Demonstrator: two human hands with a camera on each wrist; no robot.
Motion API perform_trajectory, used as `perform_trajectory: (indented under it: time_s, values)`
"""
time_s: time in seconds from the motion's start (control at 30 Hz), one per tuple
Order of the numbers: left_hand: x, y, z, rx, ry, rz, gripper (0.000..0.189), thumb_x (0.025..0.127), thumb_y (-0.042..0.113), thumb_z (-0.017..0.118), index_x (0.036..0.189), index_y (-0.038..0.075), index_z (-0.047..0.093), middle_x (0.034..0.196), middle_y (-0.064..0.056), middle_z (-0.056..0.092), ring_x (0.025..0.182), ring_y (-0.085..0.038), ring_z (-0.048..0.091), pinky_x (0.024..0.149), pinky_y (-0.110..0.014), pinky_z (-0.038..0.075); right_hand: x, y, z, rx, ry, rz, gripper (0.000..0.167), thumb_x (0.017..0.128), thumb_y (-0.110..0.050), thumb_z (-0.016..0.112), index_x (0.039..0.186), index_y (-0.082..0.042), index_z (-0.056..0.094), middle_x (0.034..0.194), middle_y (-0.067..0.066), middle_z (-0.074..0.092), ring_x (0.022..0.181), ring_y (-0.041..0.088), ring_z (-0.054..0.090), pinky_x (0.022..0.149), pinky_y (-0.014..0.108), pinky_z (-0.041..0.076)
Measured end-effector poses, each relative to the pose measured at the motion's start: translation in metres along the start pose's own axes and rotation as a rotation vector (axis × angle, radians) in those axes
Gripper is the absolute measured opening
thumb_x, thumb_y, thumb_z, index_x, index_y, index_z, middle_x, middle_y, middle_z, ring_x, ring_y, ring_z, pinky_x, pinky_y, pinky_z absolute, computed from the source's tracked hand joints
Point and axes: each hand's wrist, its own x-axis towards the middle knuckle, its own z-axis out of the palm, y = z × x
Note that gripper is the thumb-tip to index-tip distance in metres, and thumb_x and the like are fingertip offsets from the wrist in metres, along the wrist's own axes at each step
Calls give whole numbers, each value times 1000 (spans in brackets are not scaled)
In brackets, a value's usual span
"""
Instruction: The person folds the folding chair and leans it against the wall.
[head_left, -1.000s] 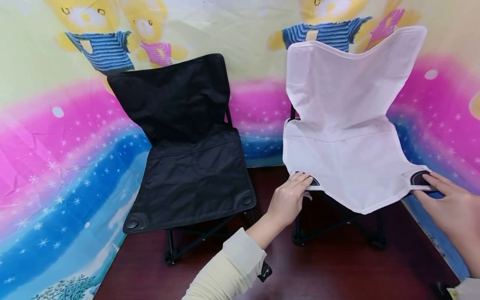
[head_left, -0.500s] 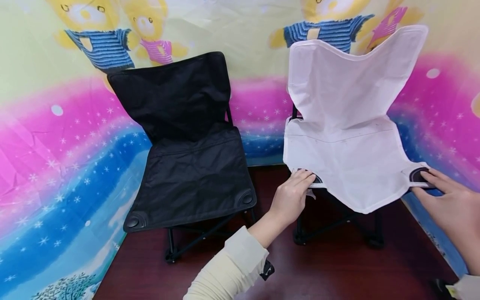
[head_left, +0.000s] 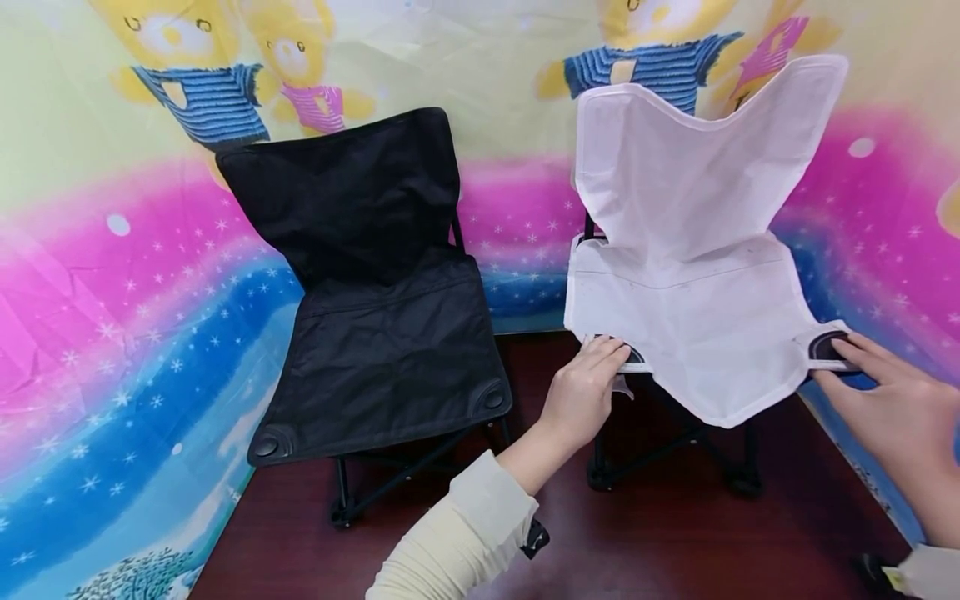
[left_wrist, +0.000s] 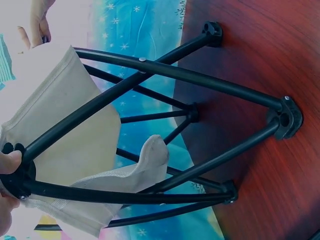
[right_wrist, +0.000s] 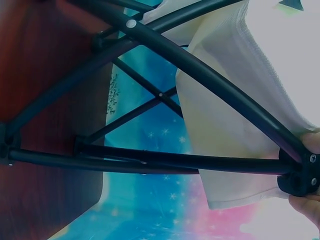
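A folding chair (head_left: 686, 308) with a white fabric seat and back stands at the right in the head view. My left hand (head_left: 577, 400) grips its front left seat corner, and my right hand (head_left: 896, 408) holds the front right one. In the left wrist view, a thumb and finger hold a black plastic joint (left_wrist: 19, 182) where two dark tubes meet. The right wrist view shows fingers around the matching joint (right_wrist: 298, 175). Crossed black legs (left_wrist: 185, 75) stay spread under the drooping fabric. Each held corner has a dark rounded patch, partly hidden by fingers.
A black folding chair (head_left: 390, 358) stands unfolded to the left. Both chairs are on a dark red wooden surface (head_left: 600, 550). A cloth backdrop (head_left: 517, 200) printed with bears and snowflakes hangs close behind and along the sides.
Both held corners of the white chair have risen slightly and come a little closer together, the right corner shifting left. The right front leg's foot has also slid slightly left.
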Motion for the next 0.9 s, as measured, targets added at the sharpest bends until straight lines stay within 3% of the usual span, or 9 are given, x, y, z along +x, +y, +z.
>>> perform_trajectory:
  time_s: [0.17, 0.27, 0.33, 0.57, 0.7, 0.9]
  values:
    - [1, 0, -1, 7, -3, 1, 27, 78, 0, 57, 104, 5, 62, 108, -5, 59, 106, -14, 50, 96, -21, 26, 2, -6, 1, 16, 47, -46, 77, 80, -57, 34, 96, 14, 58, 104, 27, 52, 83, 47, 51, 33, 22, 19]
    - [2, 0, -2, 11, 0, -1, 26, 79, 0, 57, 104, 5, 62, 108, -4, 59, 106, -14, 50, 96, -21, 26, 4, -10, 3, 18, 66, -74, 90, 75, -66, 24, 95, 15, 58, 102, 27, 53, 76, 46, 52, 32, 24, 18]
    - [2, -1, -3, 13, 5, -3, 26, 80, 0, 56, 104, 5, 62, 108, -5, 59, 106, -14, 50, 96, -21, 27, 5, -12, 4, 17, 80, -97, 90, 76, -67, 24, 94, 15, 58, 101, 27, 54, 72, 45, 52, 31, 27, 19]
    - [4, -1, -5, 11, 12, -5, 25, 80, 1, 55, 104, 5, 62, 108, -5, 59, 106, -14, 50, 96, -22, 27, 8, -16, 4, 16, 107, -132, 88, 76, -67, 27, 93, 13, 60, 100, 26, 55, 62, 42, 52, 34, 14, 14]
    - [5, 0, -6, 11, 22, -1, 25, 80, 1, 55, 104, 5, 62, 107, -5, 59, 105, -15, 50, 95, -23, 28, 7, -16, 4, 18, 92, -125, 91, 75, -68, 25, 94, 14, 59, 101, 26, 55, 61, 43, 51, 33, 16, 16]
    - [7, 2, -7, 2, 38, 0, 25, 80, 1, 56, 103, 5, 62, 107, -5, 59, 105, -15, 50, 95, -22, 27, 8, -16, 6, 34, 120, -121, 88, 76, -67, 28, 92, 14, 60, 100, 26, 55, 64, 44, 52, 38, 8, 12]
